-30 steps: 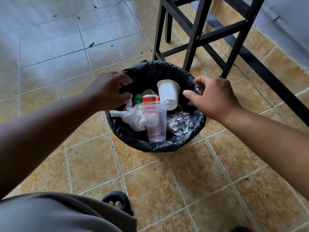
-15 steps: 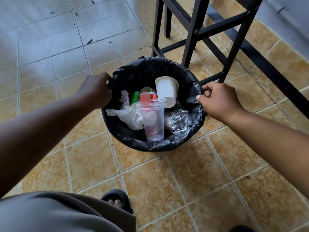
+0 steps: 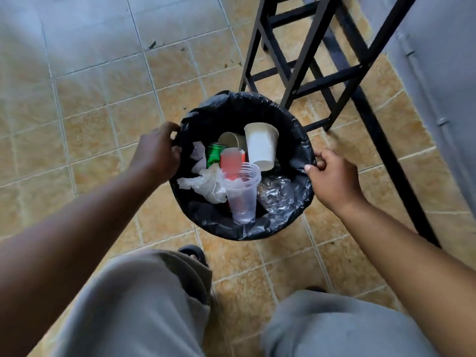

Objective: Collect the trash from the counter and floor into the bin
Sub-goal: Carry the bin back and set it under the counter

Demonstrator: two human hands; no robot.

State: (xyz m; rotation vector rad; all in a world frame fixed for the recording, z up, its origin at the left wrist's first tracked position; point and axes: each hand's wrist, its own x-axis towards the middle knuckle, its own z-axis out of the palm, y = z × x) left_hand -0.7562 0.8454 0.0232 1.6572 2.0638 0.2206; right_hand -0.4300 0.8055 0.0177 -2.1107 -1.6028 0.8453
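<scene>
A round bin lined with a black bag [image 3: 257, 229] stands on the tiled floor between my hands. Inside lie a white paper cup [image 3: 261, 145], stacked clear plastic cups [image 3: 242, 194], a red can [image 3: 230, 162], a green can [image 3: 213, 154], crumpled white tissue [image 3: 206, 181] and crushed clear plastic [image 3: 275, 194]. My left hand [image 3: 157, 153] grips the bin's left rim. My right hand [image 3: 332, 176] pinches the bag edge on the right rim.
A black metal stool frame [image 3: 309, 65] stands just behind the bin, with a long black bar [image 3: 394, 161] running down the right. A grey wall [image 3: 438, 73] is at far right. Small debris specks [image 3: 153, 45] lie on the far tiles. My grey-trousered legs [image 3: 144, 305] fill the foreground.
Both hands moved from over the trash outward to the bin's rims and took hold. The view rose and pulled back, so my legs now show.
</scene>
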